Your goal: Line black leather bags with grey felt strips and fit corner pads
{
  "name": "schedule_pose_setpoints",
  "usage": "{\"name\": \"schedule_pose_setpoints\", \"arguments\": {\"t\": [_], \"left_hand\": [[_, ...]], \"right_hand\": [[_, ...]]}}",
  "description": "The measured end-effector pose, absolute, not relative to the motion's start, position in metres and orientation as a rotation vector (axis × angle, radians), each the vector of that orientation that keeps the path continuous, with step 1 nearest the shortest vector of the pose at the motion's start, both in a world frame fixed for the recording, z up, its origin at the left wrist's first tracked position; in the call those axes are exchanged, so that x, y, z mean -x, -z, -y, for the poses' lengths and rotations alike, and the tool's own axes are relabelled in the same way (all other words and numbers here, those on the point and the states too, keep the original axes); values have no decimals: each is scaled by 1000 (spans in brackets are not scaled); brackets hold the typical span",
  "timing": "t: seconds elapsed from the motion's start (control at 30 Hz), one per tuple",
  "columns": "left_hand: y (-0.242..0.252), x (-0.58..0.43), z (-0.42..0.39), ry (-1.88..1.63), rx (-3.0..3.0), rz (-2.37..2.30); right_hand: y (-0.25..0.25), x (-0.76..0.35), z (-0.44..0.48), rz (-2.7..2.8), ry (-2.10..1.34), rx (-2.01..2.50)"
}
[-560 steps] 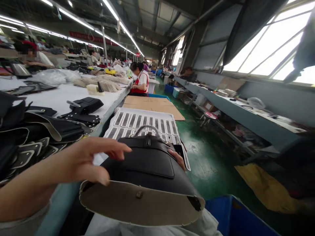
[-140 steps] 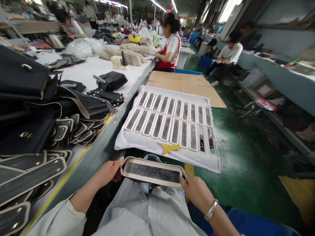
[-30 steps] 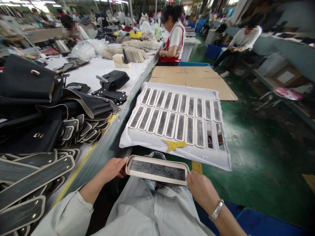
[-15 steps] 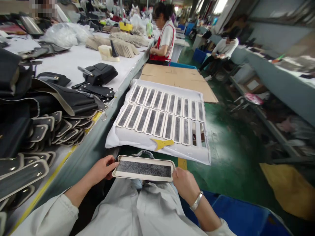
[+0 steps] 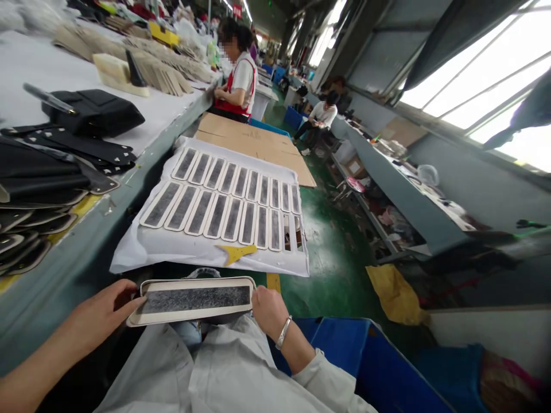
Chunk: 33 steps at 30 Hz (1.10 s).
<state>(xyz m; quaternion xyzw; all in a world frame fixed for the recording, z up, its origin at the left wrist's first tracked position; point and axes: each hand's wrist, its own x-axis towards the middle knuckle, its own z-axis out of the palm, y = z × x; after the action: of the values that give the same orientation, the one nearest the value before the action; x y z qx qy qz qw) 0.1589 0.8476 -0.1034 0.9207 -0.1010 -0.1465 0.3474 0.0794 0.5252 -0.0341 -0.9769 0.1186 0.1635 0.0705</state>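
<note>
A long panel (image 5: 196, 299) with a cream border and a dark speckled strip is held level above my lap. My left hand (image 5: 114, 307) grips its left end, thumb on the front face. At the right end, my right hand (image 5: 267, 310) is closed on the panel's edge, a silver bracelet at the wrist. Part of a clear-wrapped handle shows behind the panel's top edge. Beyond it, two rows of similar panels (image 5: 224, 215) lie on a white cloth-covered board (image 5: 172, 252). A yellow piece (image 5: 237, 253) rests near the board's front edge.
To the left, a workbench (image 5: 172, 117) carries black leather parts (image 5: 92, 112) and stacked beige pieces. Cardboard (image 5: 253, 143) lies behind the board. A person in a red apron (image 5: 241, 86) stands at the bench; another person sits farther back. Blue bins (image 5: 344, 344) stand at lower right.
The view has turned to the right, so the bench, board and hands appear farther left. Both hands still hold the panel, which now tilts slightly.
</note>
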Motion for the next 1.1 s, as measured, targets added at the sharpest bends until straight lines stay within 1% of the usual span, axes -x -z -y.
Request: {"name": "schedule_pose_setpoints", "arguments": {"t": [0.1, 0.17, 0.2, 0.27, 0.33, 0.4, 0.5, 0.63, 0.77, 0.97, 1.03, 1.1], "left_hand": [[95, -143, -826, -53, -2468, 571], [89, -130, -798, -154, -2442, 878], [86, -123, -782, -128, -2431, 1029], [80, -115, -751, 34, -2428, 1263], [75, -112, -726, 200, -2462, 1363], [71, -113, -711, 295, -2488, 1388], [67, -116, -705, 337, -2489, 1405], [62, -116, -706, 385, -2474, 1400], [61, -115, -705, 395, -2449, 1351], [68, -119, -696, 362, -2438, 1320], [70, -119, -694, 388, -2460, 1346], [71, -119, -692, 397, -2468, 1356]], "right_hand": [[35, -79, -528, -354, -479, 2956], [35, -80, -530, -347, -505, 2976], [34, -80, -531, -343, -519, 2980], [33, -81, -530, -355, -513, 2914], [33, -81, -525, -409, -519, 2695], [34, -81, -518, -446, -573, 2454], [38, -82, -508, -534, -648, 2160], [44, -84, -501, -762, -601, 1706], [49, -81, -492, -713, -577, 1507], [50, -78, -490, -738, -558, 1423], [48, -80, -493, -727, -567, 1590], [45, -83, -497, -654, -606, 1911]]}}
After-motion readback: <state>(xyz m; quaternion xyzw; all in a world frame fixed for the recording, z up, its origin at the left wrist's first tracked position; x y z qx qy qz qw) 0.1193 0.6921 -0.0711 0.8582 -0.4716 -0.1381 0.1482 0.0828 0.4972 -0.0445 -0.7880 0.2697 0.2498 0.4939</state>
